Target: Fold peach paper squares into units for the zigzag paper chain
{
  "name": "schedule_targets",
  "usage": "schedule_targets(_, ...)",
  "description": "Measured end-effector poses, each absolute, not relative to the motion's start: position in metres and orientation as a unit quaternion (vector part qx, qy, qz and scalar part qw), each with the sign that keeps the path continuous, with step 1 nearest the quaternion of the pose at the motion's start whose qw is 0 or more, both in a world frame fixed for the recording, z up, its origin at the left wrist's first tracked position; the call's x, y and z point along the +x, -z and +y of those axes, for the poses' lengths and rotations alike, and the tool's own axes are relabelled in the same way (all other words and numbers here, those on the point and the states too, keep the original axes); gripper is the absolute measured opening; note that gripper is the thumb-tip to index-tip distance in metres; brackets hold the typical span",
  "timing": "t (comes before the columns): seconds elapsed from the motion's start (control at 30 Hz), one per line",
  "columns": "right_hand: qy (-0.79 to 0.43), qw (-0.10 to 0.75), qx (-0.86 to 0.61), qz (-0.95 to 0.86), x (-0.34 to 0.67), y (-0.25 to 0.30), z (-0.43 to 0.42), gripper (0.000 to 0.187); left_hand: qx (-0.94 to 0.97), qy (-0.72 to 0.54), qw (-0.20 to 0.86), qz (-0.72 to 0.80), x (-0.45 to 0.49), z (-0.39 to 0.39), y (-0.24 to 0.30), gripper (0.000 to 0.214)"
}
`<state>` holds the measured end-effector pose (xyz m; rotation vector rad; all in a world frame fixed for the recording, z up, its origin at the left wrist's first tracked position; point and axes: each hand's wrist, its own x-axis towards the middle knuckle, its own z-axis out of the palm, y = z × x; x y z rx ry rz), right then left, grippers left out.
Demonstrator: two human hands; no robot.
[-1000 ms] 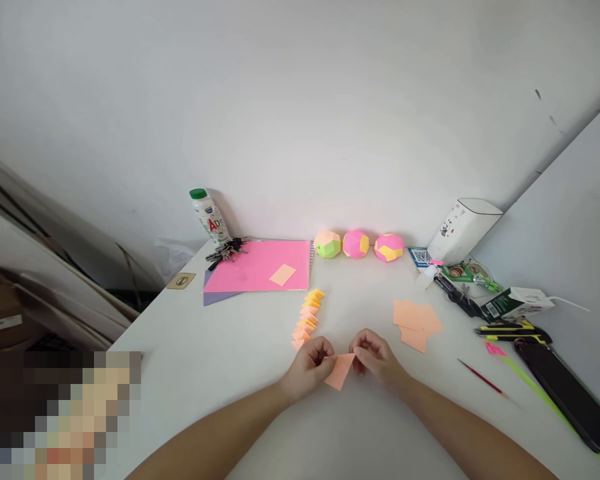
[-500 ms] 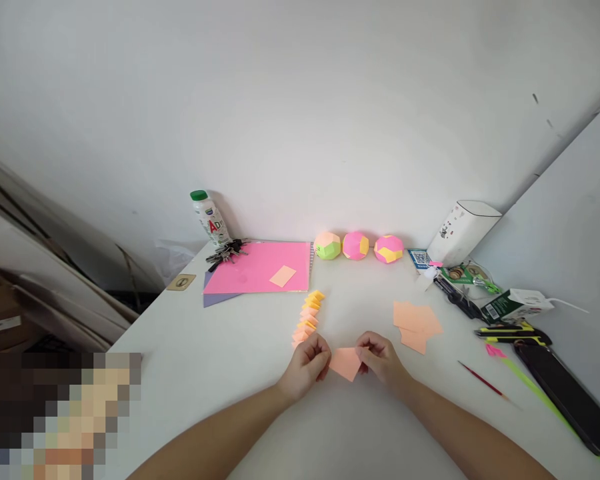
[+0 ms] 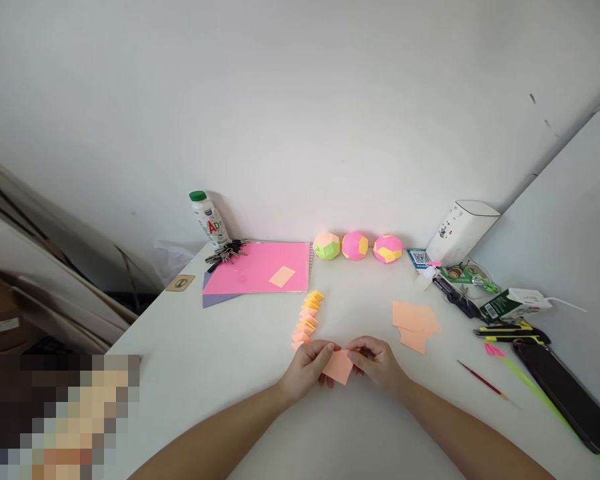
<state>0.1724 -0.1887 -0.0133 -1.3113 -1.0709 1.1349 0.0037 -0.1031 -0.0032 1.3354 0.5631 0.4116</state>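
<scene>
A small orange paper square [image 3: 338,367] is pinched between both hands just above the white table [image 3: 220,347]. My left hand [image 3: 307,369] grips its left edge with thumb on top. My right hand [image 3: 377,362] pinches its upper right edge. A row of folded orange and yellow paper pieces [image 3: 307,319] lies just beyond my left hand. A loose pile of flat orange squares [image 3: 415,321] lies beyond my right hand.
Three paper balls [image 3: 355,245] line the wall. A pink notebook [image 3: 260,268] with an orange slip, keys [image 3: 225,251] and a bottle [image 3: 207,218] sit at the back left. At right are a white box [image 3: 463,230], a carton [image 3: 515,303], a cutter [image 3: 510,331], a red pen [image 3: 481,380].
Both hands have come closer together over the paper, which was turned from hanging point-down to a flatter position and now sits tilted between the fingers.
</scene>
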Motion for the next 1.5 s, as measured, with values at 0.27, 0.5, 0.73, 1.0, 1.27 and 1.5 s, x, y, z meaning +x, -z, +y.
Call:
schedule_targets(0.27, -0.471, 0.523, -0.555, -0.443, 0.172, 0.014, -0.189, 0.026, 0.589, -0.224, 0.733, 0.256, 0.004, -0.101, 0.012, 0.039)
schedule_targets(0.5, -0.493, 0.525, -0.551, -0.421, 0.174, 0.014, -0.189, 0.027, 0.602, -0.274, 0.712, 0.236, 0.004, -0.100, 0.009, 0.022)
schedule_targets(0.73, -0.500, 0.492, -0.550, -0.454, 0.173, 0.016, -0.189, 0.023, 0.579, -0.257, 0.740, 0.224, 0.006, -0.100, 0.016, 0.023)
schedule_targets(1.0, -0.531, 0.497, -0.531, -0.435, 0.174, 0.015, -0.190, 0.022, 0.554, -0.214, 0.776, 0.213, 0.005, -0.101, 0.012, 0.034)
schedule_targets(1.27, -0.532, 0.514, -0.504, -0.445, 0.172, 0.008, -0.190, 0.037, 0.549, -0.258, 0.765, 0.216, 0.006, -0.101, 0.014, 0.038)
schedule_targets(1.5, -0.530, 0.468, -0.522, -0.477, 0.169, 0.003, -0.191, 0.023, 0.508, -0.283, 0.764, 0.280, 0.008, -0.098, 0.014, 0.048)
